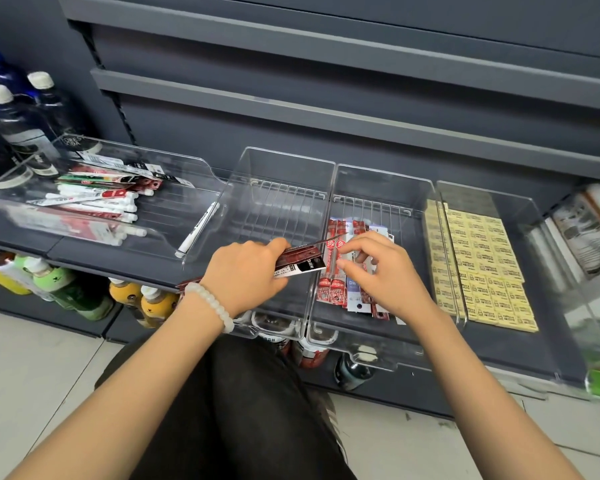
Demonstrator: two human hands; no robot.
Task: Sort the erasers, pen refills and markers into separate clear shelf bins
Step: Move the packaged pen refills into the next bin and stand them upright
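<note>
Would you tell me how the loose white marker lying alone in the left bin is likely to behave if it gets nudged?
The white marker looks round-bodied, so it would probably roll or slide on the smooth clear bin. It seems stiff and light, likely easy to pinch. Its slanted resting angle suggests it may already lean against the bin's sloped side.

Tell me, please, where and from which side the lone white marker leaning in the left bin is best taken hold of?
Take the white marker at its upper end, coming from above. It leans tilted against the left bin's right wall with its lower end down in the front corner, so the raised upper half stands clear of the floor, probably leaving room for a grip from the open left side.
</note>
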